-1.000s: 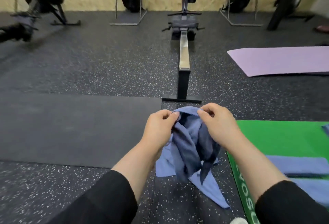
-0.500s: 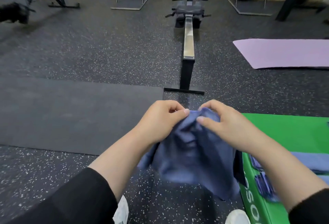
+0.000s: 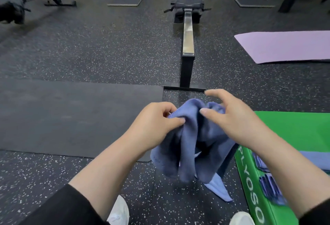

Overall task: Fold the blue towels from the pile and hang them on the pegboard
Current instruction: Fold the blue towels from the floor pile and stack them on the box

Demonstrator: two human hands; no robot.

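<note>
The blue towel (image 3: pixel 189 140) hangs bunched in the air in front of the person, above the speckled floor (image 3: pixel 100 49), its bulk drooping straight down in loose vertical folds, so its long axis for now runs top to bottom. A paler corner trails lowest, to the near right.

The left hand (image 3: pixel 157 126) pinches the stitched top edge between thumb and curled fingers, and appears to carry most of the weight. The right hand (image 3: pixel 230 119) is just beside it on the right: the thumb tip rests against the upper fold, but the other fingers are spread and partly straightened, reaching over the far side of the cloth (it looks mid-regrasp, not clamped). The hem runs from the left pinch toward the right, passing under the open right fingers; that is the relation the next move likely depends on, since the right hand is the nearer one to the free length of edge and would have to close on it and slide outward for the towel to open flat.

Further right stands a green plyo box (image 3: pixel 292 131) with more blue towels (image 3: pixel 312 160) lying on it. To the left lies a dark mat (image 3: pixel 75 117); ahead, a rowing machine (image 3: pixel 187 46) runs away from the person, and a lilac mat (image 3: pixel 285 46) lies far right. No pegboard is in view, so hanging seems a good way off.
</note>
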